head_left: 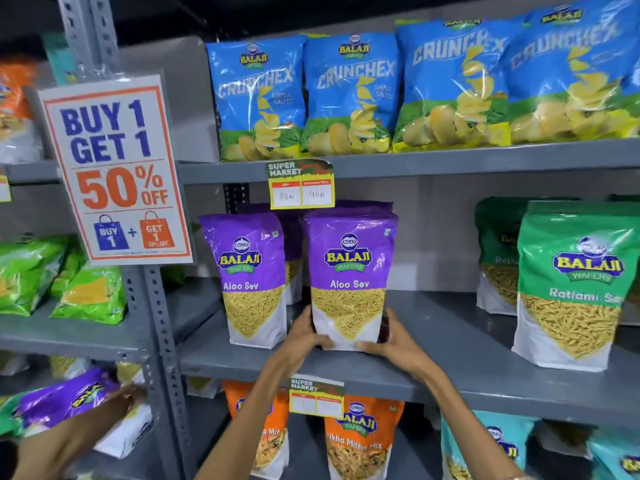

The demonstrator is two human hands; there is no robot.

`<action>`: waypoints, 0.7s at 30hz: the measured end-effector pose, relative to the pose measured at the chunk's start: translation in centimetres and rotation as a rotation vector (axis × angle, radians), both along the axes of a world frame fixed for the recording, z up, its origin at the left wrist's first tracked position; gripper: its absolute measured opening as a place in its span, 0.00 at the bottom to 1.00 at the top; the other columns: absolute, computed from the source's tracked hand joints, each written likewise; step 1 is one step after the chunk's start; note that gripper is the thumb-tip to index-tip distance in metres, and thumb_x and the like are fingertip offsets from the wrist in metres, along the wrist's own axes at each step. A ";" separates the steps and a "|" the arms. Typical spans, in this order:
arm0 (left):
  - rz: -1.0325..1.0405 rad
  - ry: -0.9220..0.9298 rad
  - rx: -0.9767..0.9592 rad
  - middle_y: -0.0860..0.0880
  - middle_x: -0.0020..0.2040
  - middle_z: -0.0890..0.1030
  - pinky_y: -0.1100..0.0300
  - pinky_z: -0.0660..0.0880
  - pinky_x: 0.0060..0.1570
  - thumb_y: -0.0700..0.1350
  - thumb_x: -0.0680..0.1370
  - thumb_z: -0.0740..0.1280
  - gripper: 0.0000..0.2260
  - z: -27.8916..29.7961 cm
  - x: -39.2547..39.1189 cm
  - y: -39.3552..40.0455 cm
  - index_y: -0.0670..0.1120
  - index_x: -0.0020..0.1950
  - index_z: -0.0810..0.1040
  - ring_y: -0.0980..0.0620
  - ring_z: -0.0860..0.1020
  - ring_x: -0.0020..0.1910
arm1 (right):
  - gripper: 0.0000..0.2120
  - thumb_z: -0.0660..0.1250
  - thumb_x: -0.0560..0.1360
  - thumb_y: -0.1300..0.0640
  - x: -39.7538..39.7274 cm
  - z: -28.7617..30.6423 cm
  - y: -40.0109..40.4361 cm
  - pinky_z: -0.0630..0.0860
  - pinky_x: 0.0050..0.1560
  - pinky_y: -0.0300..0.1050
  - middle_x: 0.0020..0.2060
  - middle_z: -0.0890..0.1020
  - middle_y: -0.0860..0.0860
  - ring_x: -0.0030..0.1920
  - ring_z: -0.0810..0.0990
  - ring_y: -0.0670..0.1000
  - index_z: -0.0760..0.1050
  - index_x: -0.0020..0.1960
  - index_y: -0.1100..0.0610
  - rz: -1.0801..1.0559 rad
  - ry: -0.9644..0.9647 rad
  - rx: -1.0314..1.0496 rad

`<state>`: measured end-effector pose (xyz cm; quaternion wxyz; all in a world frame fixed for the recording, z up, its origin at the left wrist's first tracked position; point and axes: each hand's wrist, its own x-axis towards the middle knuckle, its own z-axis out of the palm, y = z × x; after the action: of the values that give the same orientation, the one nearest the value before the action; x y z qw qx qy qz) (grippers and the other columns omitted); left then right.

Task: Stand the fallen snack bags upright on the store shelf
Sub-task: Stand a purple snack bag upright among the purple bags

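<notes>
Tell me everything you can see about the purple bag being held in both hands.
The purple Aloo Sev bag is a glossy plastic pouch: purple top with a Balaji Wafers logo, clear window showing thin yellow sev, white base. It stands upright on the grey middle shelf, the left hand and right hand gripping its lower sides.

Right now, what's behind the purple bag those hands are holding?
Behind the held Aloo Sev bag, edges of more purple bags show at its top. How many, and their lower parts, are hidden.

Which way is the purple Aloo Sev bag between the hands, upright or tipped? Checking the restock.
Upright: the Aloo Sev bag stands base-down on the shelf, label level, left hand and right hand gripping its base.
</notes>
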<state>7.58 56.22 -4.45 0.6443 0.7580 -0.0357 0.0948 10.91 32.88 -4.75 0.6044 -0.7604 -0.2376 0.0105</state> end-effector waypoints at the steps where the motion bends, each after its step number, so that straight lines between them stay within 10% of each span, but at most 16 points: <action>1: -0.001 0.025 0.033 0.47 0.68 0.81 0.35 0.80 0.57 0.35 0.57 0.76 0.43 -0.2 0.3 0.3 0.49 0.72 0.72 0.42 0.79 0.66 | 0.40 0.82 0.65 0.62 0.4 -0.2 0.0 0.76 0.57 0.30 0.63 0.78 0.46 0.63 0.78 0.45 0.65 0.70 0.56 -0.015 -0.007 -0.025; 7: -0.017 0.075 0.167 0.44 0.63 0.82 0.47 0.79 0.59 0.34 0.62 0.74 0.36 -0.2 0.3 0.7 0.53 0.68 0.73 0.46 0.80 0.63 | 0.43 0.82 0.61 0.64 1.1 -0.4 0.5 0.77 0.67 0.49 0.64 0.79 0.51 0.65 0.79 0.51 0.65 0.71 0.57 -0.092 -0.028 -0.033; 12: -0.028 0.050 0.227 0.51 0.66 0.80 0.44 0.77 0.67 0.33 0.66 0.71 0.36 0.5 -1.1 -0.2 0.53 0.71 0.69 0.51 0.77 0.67 | 0.40 0.80 0.66 0.64 -0.2 -0.7 0.8 0.73 0.57 0.32 0.61 0.77 0.45 0.65 0.77 0.49 0.63 0.72 0.57 -0.124 -0.054 -0.066; 21: -0.021 0.067 0.211 0.45 0.53 0.82 0.56 0.73 0.46 0.30 0.64 0.69 0.26 0.9 -3.1 -1.1 0.44 0.60 0.76 0.49 0.78 0.52 | 0.41 0.79 0.67 0.59 -2.6 -0.7 0.2 0.73 0.68 0.47 0.65 0.77 0.47 0.67 0.76 0.49 0.63 0.73 0.54 -0.138 -0.106 -0.125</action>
<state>4.49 55.09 -3.60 0.5626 0.8240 -0.0320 0.0585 8.29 33.10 -5.44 0.5417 -0.8106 -0.2152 -0.0568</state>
